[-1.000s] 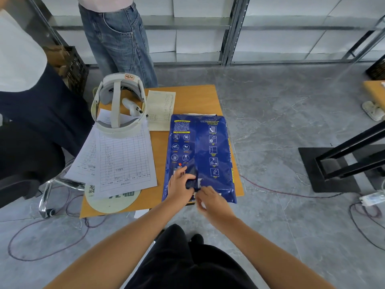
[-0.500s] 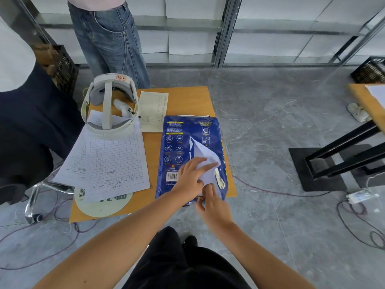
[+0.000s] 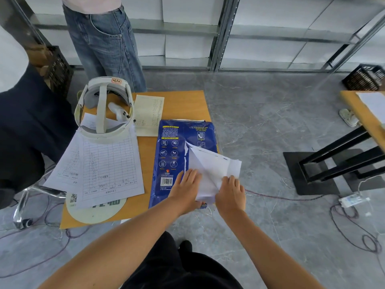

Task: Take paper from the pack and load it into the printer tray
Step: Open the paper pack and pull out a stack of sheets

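The left hand (image 3: 187, 184) lies flat on the blue paper pack (image 3: 175, 161), pinning it to the small wooden table (image 3: 183, 105), while the right hand (image 3: 230, 189) grips the torn wrapper flap (image 3: 210, 170), folding it open over the table's right edge. Best to keep the pack pinned and peel steadily, so the sheets inside stay square. I count one pack, one white headset (image 3: 104, 109), two loose forms beside it; no printer in sight.
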A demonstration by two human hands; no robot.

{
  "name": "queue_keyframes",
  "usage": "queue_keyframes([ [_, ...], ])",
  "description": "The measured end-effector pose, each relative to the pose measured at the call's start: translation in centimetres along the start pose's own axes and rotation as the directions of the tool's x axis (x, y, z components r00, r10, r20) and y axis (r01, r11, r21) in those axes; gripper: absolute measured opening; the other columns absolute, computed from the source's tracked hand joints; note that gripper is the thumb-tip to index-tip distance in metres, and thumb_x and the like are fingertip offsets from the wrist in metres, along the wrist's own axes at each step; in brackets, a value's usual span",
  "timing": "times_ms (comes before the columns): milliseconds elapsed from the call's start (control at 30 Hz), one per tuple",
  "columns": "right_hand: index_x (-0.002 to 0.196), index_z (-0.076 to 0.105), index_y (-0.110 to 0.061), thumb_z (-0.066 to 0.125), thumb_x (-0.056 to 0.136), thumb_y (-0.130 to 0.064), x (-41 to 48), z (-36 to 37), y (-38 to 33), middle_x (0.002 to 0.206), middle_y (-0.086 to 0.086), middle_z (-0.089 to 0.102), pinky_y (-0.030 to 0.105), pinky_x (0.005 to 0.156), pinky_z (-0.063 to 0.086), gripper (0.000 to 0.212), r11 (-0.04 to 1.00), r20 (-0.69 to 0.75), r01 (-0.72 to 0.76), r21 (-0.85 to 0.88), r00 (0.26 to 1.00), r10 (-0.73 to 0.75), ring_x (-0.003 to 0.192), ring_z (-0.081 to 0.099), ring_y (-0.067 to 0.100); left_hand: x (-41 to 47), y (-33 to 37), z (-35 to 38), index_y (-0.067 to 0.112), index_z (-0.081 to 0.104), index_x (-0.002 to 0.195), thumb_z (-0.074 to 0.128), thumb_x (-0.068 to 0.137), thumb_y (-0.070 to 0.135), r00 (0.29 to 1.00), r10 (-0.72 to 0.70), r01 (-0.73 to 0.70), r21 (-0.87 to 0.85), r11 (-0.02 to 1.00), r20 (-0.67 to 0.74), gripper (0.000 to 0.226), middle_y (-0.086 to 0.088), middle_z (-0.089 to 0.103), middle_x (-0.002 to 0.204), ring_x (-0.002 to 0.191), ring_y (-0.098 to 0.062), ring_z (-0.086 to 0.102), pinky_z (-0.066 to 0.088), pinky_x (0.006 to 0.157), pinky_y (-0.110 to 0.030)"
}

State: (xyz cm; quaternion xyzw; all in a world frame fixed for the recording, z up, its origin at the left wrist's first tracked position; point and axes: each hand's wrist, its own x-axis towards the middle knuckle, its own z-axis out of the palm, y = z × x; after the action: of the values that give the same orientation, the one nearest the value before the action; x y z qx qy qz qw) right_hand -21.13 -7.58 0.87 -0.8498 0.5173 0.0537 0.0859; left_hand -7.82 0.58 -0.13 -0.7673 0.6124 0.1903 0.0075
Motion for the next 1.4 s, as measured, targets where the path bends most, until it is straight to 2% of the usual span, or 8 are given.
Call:
queue_keyframes([
  [167,0.124,0.046,-0.011,0.062,0.081,-0.009,0.6,0.0,-0.2,0.125,0.006,0.050,0.032,0.101,0.036,0.045,0.987,0.068,0.110,-0.121,0.992,-0.103,0.120,0.043,0.026,-2.0,-1.6,-0.5,0.010,0.027,0.141,0.053,0.083,0.019,0.995,0.097,-0.096,0.173,0.980,0.007,0.064,-0.008,0.031,0.149,0.145,-0.027,0.018,0.002,0.119,-0.049],
  [367,0.110,0.050,-0.011,0.060,0.070,0.004,0.4,0.0,-0.1,0.113,0.004,0.050,0.036,0.076,0.047,0.044,0.923,0.208,0.370,0.100,0.900,-0.384,0.101,0.054,0.029,-2.0,-3.8,-2.8,0.011,0.062,0.093,0.072,0.066,0.003,0.893,0.450,-0.378,0.548,0.746,0.002,0.031,-0.005,0.069,0.074,0.076,-0.026,0.062,0.037,0.110,-0.045],
  [433,0.114,0.051,-0.010,0.057,0.071,0.003,0.4,-0.2,0.3,0.118,0.006,0.049,0.037,0.077,0.047,0.045,0.923,0.212,0.371,0.101,0.898,-0.384,0.107,0.053,0.031,-2.1,-4.4,-4.1,0.015,0.067,0.080,0.078,0.064,0.006,0.907,0.415,-0.356,0.655,0.667,0.070,0.022,-0.002,0.069,0.066,0.071,-0.023,0.061,0.043,0.100,-0.038],
  [567,0.125,0.051,-0.010,0.048,0.086,0.003,0.7,-0.5,0.2,0.125,0.007,0.048,0.040,0.082,0.051,0.041,0.974,0.190,0.206,0.098,0.957,-0.222,0.115,0.050,0.029,-2.2,-6.5,-5.4,0.005,0.068,0.108,0.067,0.083,0.004,0.976,0.083,-0.204,0.699,0.685,0.203,0.025,-0.012,0.070,0.104,0.107,-0.030,0.055,0.038,0.101,-0.039],
  [833,0.102,0.064,0.000,0.043,0.094,-0.014,0.7,0.0,0.4,0.108,0.019,0.064,0.031,0.069,0.040,0.026,0.976,0.223,-0.069,0.206,0.975,0.022,0.100,0.061,0.037,-5.0,-8.4,-3.3,0.009,0.064,0.110,0.061,0.086,0.005,0.987,0.009,-0.082,0.458,0.885,0.159,0.025,-0.009,0.069,0.105,0.099,-0.030,0.062,0.053,0.081,-0.042],
  [967,0.086,0.066,-0.001,0.046,0.095,-0.025,0.8,0.2,1.6,0.088,0.019,0.065,0.034,0.069,0.045,0.033,0.929,0.297,-0.164,0.332,0.953,0.062,0.086,0.063,0.037,-6.3,-8.9,-1.5,0.014,0.067,0.105,0.061,0.089,0.022,0.976,-0.217,0.213,0.140,0.967,0.015,0.018,-0.005,0.070,0.101,0.091,-0.023,0.067,0.058,0.079,-0.037],
  [1100,0.050,0.050,-0.003,0.057,0.088,-0.022,1.6,0.3,2.2,0.051,0.011,0.050,0.031,0.050,0.035,0.043,0.853,0.309,-0.239,0.465,0.946,0.096,0.056,0.053,0.028,-7.5,-9.0,-0.5,0.017,0.067,0.081,0.062,0.089,0.033,0.900,-0.428,0.398,-0.239,0.886,-0.088,0.018,0.001,0.066,0.085,0.077,-0.017,0.066,0.055,0.067,-0.028],
  [1400,0.035,0.055,-0.014,0.075,0.077,-0.023,1.5,0.0,2.3,0.042,0.004,0.057,0.032,0.057,0.048,0.048,0.709,0.355,-0.384,0.591,0.913,0.199,0.054,0.060,0.025,-8.1,-6.1,1.5,0.012,0.061,0.065,0.059,0.085,0.017,0.748,-0.661,0.535,-0.539,0.651,-0.055,0.021,-0.006,0.057,0.080,0.073,-0.020,0.053,0.051,0.063,-0.032],
])
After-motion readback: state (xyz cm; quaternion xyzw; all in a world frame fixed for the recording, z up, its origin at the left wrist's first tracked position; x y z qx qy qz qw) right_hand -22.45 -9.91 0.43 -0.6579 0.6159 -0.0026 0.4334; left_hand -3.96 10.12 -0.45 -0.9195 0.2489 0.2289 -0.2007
